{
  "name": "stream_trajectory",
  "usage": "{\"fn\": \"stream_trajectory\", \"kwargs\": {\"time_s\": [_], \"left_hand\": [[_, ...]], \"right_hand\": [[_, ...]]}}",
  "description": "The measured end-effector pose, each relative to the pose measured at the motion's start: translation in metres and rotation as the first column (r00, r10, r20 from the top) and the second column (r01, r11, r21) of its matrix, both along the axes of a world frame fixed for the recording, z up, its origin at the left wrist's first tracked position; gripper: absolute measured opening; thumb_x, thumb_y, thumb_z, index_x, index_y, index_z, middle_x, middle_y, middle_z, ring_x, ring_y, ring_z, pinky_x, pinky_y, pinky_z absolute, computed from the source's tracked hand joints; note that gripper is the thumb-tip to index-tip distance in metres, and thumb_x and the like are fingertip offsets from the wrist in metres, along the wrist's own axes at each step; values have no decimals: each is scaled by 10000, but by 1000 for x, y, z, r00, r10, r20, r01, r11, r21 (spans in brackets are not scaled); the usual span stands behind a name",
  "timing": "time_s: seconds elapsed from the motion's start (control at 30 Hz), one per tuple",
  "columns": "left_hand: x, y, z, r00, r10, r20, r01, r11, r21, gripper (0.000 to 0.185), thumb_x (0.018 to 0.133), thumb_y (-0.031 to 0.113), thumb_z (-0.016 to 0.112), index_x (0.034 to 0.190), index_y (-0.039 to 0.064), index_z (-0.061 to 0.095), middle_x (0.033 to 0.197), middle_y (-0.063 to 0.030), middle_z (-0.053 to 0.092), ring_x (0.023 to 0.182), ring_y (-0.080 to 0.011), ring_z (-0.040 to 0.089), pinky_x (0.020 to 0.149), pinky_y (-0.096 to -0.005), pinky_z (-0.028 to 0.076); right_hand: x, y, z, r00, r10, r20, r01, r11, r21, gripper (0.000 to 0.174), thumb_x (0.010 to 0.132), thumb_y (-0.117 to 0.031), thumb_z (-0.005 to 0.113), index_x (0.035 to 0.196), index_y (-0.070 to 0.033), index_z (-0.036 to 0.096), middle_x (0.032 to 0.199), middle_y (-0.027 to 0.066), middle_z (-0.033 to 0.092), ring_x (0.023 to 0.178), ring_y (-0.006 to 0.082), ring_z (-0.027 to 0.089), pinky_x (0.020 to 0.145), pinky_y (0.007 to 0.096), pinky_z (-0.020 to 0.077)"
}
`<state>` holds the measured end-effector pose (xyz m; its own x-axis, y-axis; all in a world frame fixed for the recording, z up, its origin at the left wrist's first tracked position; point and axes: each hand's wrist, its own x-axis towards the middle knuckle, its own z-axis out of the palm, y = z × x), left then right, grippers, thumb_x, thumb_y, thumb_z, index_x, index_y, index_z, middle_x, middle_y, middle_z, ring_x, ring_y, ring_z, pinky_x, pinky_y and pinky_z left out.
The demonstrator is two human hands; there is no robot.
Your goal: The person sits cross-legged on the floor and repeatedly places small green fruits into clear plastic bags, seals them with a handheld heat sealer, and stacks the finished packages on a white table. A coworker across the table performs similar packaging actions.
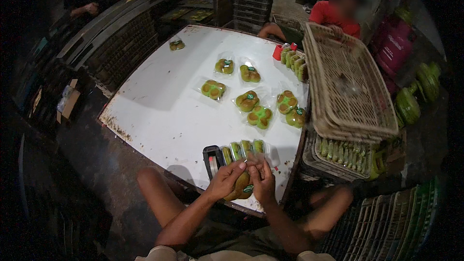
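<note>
Both my left hand and my right hand pinch the open end of a clear plastic bag at the table's near edge. Inside the bag is a green and brown bread bun with a green sticker. Just beyond my hands, several wrapped buns stand in a row on edge. A black tape dispenser is at the left end of that row. Further out on the white table, several bagged buns lie flat, some touching.
Right of the table, someone in a red shirt holds stacked plastic crates. Below them a crate holds packed buns. A red dispenser stands by more upright buns. Stacked trays and another person are at left.
</note>
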<state>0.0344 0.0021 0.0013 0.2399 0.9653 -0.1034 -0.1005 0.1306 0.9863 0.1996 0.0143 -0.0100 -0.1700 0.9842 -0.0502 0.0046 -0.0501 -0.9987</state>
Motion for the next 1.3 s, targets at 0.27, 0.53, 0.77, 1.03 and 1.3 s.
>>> {"fn": "stream_trajectory", "kwargs": {"time_s": [0.27, 0.53, 0.77, 1.03, 1.3], "left_hand": [[5, 0, 6, 884, 318, -343, -23, 762, 647, 470, 890, 216, 759, 1288, 10, 617, 1251, -192, 655, 1141, -298, 643, 945, -398, 501], [-2, 6, 8, 959, -38, -281, 9, 995, -101, 327, 925, 340, 736, 919, 14, 752, 630, 18, 603, 567, -54, 509, 526, -249, 401], [7, 7, 14, 942, 46, -331, -131, 962, -240, 229, 946, 229, 703, 880, 9, 706, 757, -8, 640, 735, -104, 602, 733, -259, 494], [4, 11, 3, 963, 140, -230, -158, 986, -62, 231, 925, 209, 736, 855, 0, 668, 921, -54, 583, 879, -119, 552, 788, -289, 444], [12, 6, -11, 690, 667, -282, -449, 699, 556, 174, 913, 114, 630, 839, -25, 554, 972, -114, 517, 914, -217, 543, 812, -338, 445]], "right_hand": [[16, 7, -5, 895, 49, -443, -128, 981, -149, 278, 1021, -140, 516, 1153, 40, 682, 1263, 149, 643, 1155, 232, 614, 1022, 383, 456], [30, 17, 10, 965, 110, -239, -89, 991, 95, 328, 994, -184, 562, 1218, 50, 617, 1301, 151, 568, 1175, 216, 550, 1026, 386, 414], [27, 13, 2, 896, -210, 392, 38, 914, 404, 164, 912, -148, 720, 944, 13, 706, 823, 124, 704, 742, 230, 681, 687, 352, 532], [38, 15, 12, 950, 35, 312, -139, 938, 317, 216, 889, -179, 746, 824, 15, 676, 732, 110, 635, 638, 196, 596, 620, 342, 474], [-21, -13, -19, 988, 26, -152, -40, 995, -87, 217, 988, -243, 642, 1003, -33, 588, 1002, 81, 618, 882, 145, 553, 820, 316, 459]]}}
